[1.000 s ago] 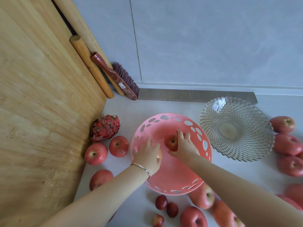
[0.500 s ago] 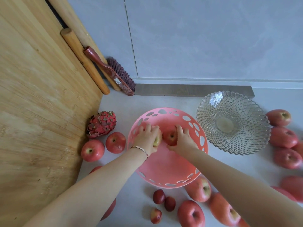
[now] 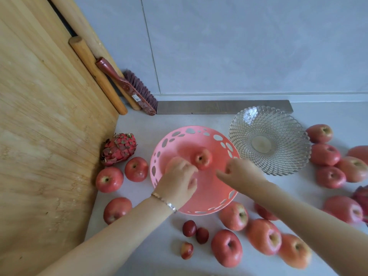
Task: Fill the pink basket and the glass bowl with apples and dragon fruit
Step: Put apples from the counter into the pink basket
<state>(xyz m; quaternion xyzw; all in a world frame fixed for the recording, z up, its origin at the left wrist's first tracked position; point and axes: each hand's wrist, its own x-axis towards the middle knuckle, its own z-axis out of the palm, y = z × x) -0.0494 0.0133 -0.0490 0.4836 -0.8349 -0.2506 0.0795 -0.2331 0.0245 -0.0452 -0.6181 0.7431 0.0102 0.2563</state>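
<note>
So the pink basket [image 3: 199,176] sits mid-counter [image 3: 199,120] with one apple [image 3: 201,158] resting inside, stem end up, a bit toward the far wall. The left hand [image 3: 177,184] is in the basket too, its fingers [image 3: 187,168] curled down right beside that apple, on its near-left side, touching or almost touching it; there seems to be a second apple [image 3: 172,162] under that palm, but the hand hides most of it, so it's hard to say if it's gripped or just let go. The right hand [image 3: 239,172] hovers over the basket's right edge, loosely curled with nothing in it. The glass bowl [image 3: 268,140] is just right of the basket and has no fruit in it, so the right hand is clearly the nearer one to it and to the pile of loose apples [image 3: 326,156] along the right side. A dragon fruit [image 3: 119,148] lies on its side at the far left against the wooden board [image 3: 49,136], long axis running roughly left to right, closer to the left hand. Compared with half a second back, both hands were clamped on apples down in the basket; now the right one has let go and pulled off, leaving its apple sitting free. Next grab is probably fresh fruit from the counter.
</note>
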